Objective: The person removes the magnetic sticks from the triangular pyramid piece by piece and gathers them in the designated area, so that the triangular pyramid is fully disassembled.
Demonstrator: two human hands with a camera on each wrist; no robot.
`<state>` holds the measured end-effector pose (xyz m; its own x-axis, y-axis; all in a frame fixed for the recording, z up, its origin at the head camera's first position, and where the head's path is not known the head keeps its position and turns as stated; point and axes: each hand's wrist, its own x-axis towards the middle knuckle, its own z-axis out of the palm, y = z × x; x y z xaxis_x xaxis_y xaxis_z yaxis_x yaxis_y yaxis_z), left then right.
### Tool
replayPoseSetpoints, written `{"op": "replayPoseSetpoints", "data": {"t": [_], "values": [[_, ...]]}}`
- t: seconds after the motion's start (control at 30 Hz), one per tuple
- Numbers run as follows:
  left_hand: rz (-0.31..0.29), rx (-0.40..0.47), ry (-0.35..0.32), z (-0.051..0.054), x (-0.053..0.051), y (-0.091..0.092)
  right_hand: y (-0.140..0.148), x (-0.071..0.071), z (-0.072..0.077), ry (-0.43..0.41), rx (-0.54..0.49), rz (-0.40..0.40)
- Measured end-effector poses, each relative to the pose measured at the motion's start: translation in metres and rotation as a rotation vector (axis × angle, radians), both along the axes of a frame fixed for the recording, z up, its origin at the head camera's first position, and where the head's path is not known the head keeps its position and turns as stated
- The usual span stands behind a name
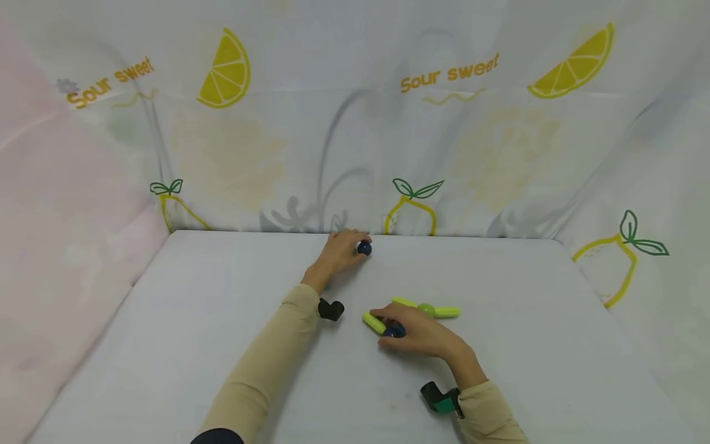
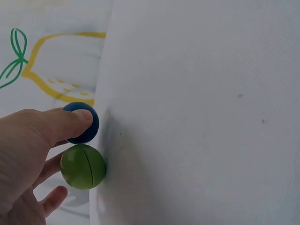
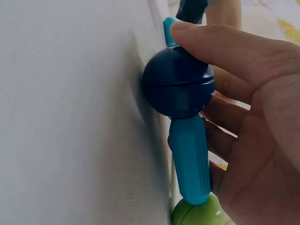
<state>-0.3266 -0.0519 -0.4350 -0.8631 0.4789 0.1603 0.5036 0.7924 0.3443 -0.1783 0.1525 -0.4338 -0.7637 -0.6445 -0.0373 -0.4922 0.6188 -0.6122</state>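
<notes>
R hand [image 1: 420, 332] grips a blue ball [image 1: 394, 332], a rod [image 1: 373, 322] from it running lengthwise left and away — R's the nearer hand. Just beyond, green ball [image 1: 426, 309] btwn two more rods [image 1: 448, 312]. Table's [image 1: 166, 345] far edge: L hand [image 1: 339, 251] pinches another blue ball [image 1: 364, 248], another green ball [image 2: 83, 167] beside it. Visible: 2 blue, 2 green, 3 rods.

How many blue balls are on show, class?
2: one blue ball in the left hand, the other blue ball in the right hand; the hands may hide more.

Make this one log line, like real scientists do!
left hand: pinching blue ball, green ball beside it | right hand: holding another blue ball, stick against it | surface: white table
</notes>
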Motion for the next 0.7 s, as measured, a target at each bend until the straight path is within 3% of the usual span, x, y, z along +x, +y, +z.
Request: {"op": "replayPoseSetpoints", "data": {"t": [0.27, 0.33, 0.47, 0.53, 0.6, 0.7], "values": [[-0.006, -0.007, -0.090, -0.002, 0.002, -0.009, -0.002, 0.000, -0.003, 0.027, -0.034, -0.032], [-0.012, -0.013, -0.084, -0.001, 0.005, -0.012, -0.001, -0.001, -0.004, 0.028, -0.053, -0.035], [-0.017, 0.014, 0.011, 0.004, 0.020, -0.015, 0.004, -0.002, -0.005, 0.028, -0.080, -0.032], [-0.062, 0.087, 0.037, 0.007, 0.033, -0.014, 0.007, -0.003, -0.004, 0.031, -0.083, -0.028], [-0.151, 0.160, 0.010, 0.008, 0.049, -0.013, 0.009, -0.003, -0.003, 0.046, -0.077, -0.028], [-0.300, 0.167, -0.158, 0.008, 0.073, -0.010, 0.009, -0.004, -0.002, 0.070, -0.074, -0.033]]}}
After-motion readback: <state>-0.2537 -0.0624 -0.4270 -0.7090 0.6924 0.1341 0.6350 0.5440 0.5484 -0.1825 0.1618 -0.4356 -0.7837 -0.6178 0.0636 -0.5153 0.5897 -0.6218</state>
